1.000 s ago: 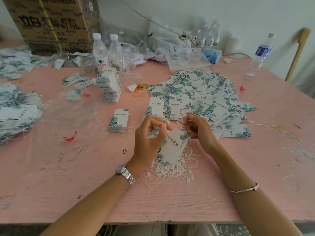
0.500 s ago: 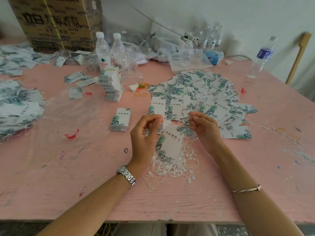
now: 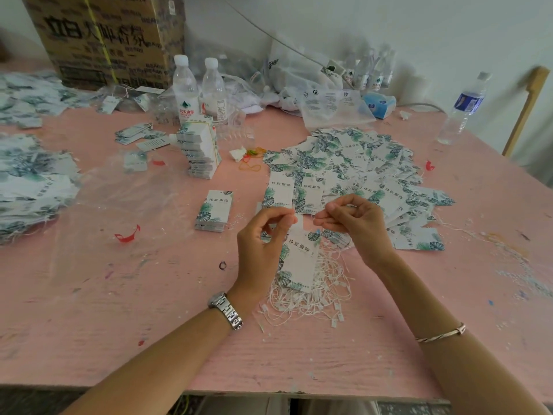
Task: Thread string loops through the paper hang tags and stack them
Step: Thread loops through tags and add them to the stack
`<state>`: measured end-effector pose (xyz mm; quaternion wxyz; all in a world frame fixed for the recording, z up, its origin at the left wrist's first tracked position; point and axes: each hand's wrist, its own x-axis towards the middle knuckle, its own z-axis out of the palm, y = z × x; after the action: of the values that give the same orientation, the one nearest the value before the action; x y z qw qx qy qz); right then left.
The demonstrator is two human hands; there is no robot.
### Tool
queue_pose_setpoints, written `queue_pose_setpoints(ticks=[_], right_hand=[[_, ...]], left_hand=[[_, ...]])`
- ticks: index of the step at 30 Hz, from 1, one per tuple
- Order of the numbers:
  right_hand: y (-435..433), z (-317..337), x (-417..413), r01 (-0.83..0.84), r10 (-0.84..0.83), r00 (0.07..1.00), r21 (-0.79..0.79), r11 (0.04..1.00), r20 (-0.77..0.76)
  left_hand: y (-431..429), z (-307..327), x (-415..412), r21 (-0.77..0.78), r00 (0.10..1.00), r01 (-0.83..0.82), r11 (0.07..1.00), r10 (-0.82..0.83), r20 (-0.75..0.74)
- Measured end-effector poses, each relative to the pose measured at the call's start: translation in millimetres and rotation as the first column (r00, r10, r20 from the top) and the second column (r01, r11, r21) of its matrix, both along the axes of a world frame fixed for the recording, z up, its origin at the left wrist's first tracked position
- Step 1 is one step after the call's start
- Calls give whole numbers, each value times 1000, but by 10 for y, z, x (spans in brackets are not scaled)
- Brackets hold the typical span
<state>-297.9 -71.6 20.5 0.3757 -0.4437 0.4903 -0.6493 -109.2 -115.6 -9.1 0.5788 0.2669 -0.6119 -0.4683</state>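
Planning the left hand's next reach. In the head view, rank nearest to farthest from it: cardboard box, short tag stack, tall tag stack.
From the left hand:
1. short tag stack, just left of it.
2. tall tag stack, farther back and left.
3. cardboard box, back left by the wall.
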Motion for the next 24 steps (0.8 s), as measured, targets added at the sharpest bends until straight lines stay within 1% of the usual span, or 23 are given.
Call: queue_pose_setpoints(ticks=[2, 4, 6, 11, 17, 21, 24], right_hand=[[-12, 32, -6, -32, 32, 997, -1, 999, -74], [-14, 31, -4, -53, 51, 994, -25, 998, -101], [-14, 9, 20, -56, 51, 995, -59, 997, -89], [5, -78, 107, -68, 72, 997, -85, 994, 42], [17, -99, 198, -102, 104, 995, -86, 991, 13], [24, -133, 225, -117, 112, 992, -73, 990, -63], [30, -159, 229, -131, 127, 991, -77, 988, -49]], left_hand=[[1, 2, -4, 25, 1000, 0, 1000, -1, 15], [-2, 6, -9, 13, 1000, -7, 1000, 6, 22], [-7, 5, -17, 21, 1000, 0, 1000, -1, 31], [-24, -34, -51, 61, 995, 36, 997, -42, 95], [-18, -12, -63, -9, 988, 35, 999, -33, 152], [-10, -12, -54, -15, 987, 36, 999, -34, 156], [-2, -9, -47, -22, 987, 40, 999, -36, 154]])
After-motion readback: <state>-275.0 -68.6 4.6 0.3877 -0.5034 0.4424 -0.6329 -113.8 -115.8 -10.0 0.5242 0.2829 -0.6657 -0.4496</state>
